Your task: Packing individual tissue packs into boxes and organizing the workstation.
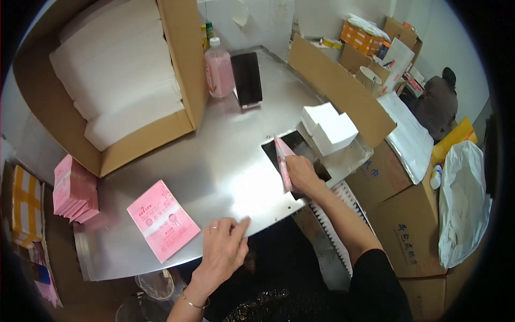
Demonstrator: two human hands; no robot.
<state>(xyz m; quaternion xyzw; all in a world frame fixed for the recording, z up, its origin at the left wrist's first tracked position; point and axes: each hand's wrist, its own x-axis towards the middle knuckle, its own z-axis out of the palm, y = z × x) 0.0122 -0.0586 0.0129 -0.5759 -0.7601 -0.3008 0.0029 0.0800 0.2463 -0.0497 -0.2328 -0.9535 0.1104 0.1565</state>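
My right hand [302,173] is closed on a pink packet [282,155], which stands on edge at a dark rectangular opening [316,163] in the metal table. The lower part of this packet is hidden by the hand and the opening's edge. At the front edge of the table is my left hand [224,248], empty, with its fingers apart and a bracelet at the wrist. Just left of it lies a flat stack of pink printed packets [163,221] with a pale band across the middle. White paper stacks [331,129] sit beside the opening, on its far right side.
A large cardboard box [188,70] of white paper stacks takes up the far left. More pink packets [75,190] stand at the table's left edge. Behind are a pink bottle [219,70] and a dark phone [247,80] on a stand. Cartons [405,236] and a crouching person [437,104] are at right.
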